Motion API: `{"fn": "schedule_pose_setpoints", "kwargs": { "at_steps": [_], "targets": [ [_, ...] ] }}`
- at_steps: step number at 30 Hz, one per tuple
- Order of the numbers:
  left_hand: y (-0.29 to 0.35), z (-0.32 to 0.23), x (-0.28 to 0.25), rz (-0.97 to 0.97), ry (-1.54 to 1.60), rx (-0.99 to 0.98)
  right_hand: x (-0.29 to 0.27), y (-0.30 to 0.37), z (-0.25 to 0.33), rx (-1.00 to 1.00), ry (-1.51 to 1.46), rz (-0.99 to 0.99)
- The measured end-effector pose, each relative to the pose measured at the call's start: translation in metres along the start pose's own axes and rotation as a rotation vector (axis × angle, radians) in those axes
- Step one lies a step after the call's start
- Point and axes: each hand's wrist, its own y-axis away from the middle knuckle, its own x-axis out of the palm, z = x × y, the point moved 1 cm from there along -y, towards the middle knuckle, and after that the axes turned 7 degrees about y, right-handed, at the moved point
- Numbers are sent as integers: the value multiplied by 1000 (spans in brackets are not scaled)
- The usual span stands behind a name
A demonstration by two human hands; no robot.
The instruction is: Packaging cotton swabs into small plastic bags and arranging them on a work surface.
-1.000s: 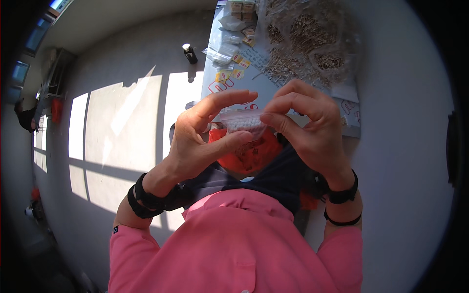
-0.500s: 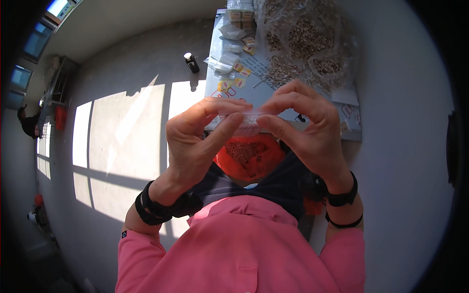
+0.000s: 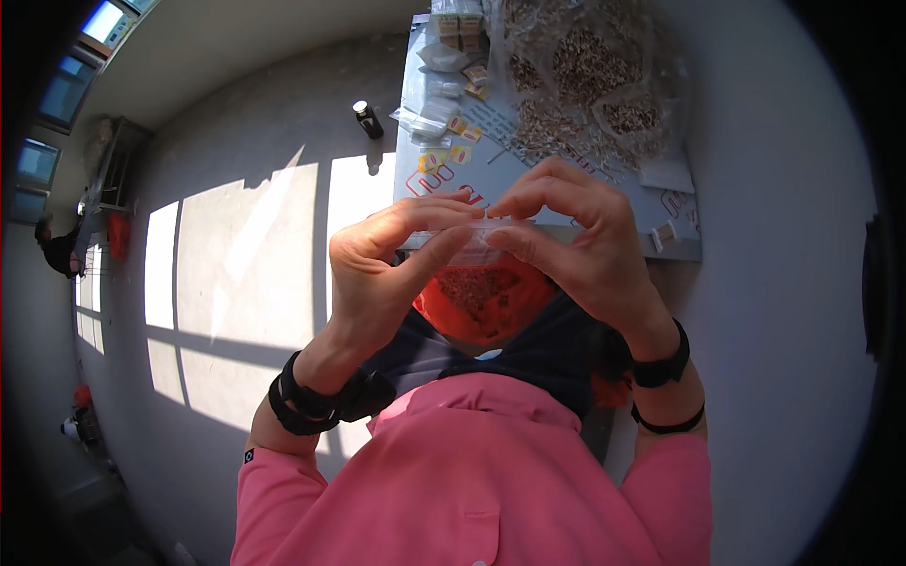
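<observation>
In front of my chest, both hands grip a small clear plastic bag (image 3: 477,248) by its upper edge. My left hand (image 3: 377,259) pinches the left part between thumb and fingers. On the other side my right hand (image 3: 590,245) does the same, its thumb pressed along the edge and its fingers curled above. Whitish contents show faintly through the plastic; their kind cannot be made out. Below the hands, between my legs, sits an open red bag (image 3: 522,304) holding reddish-brown bits.
Beyond my hands stands a grey table (image 3: 604,209). A large clear bag (image 3: 585,118) of small brown-and-white pieces covers its far right. Along its left lie stacked clear plastic bags (image 3: 434,115) and yellow-white packets (image 3: 432,160). A black bottle (image 3: 367,121) stands on the floor; another person (image 3: 61,247) is far left.
The hands stay pinched on the clear bag, with small shifts of the fingers along its edge. The right hand has moved slightly left. The view has tilted a little.
</observation>
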Motion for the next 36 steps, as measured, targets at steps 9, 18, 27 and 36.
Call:
{"fn": "schedule_pose_setpoints", "kwargs": {
  "at_steps": [9, 18, 27, 36],
  "targets": [
    [0, 4, -3, 74, -69, 92, 5, 0, 4, -41, 134, 42],
    [3, -6, 7, -65, 202, -168, -3, 0, 5, 100, -24, -42],
    [1, -8, 3, 14, 124, 44, -16, 6, 19, 12, 112, -33],
    [2, 2, -5, 119, 191, -26, -17, 8, 4, 73, -47, 50]
  ]
}}
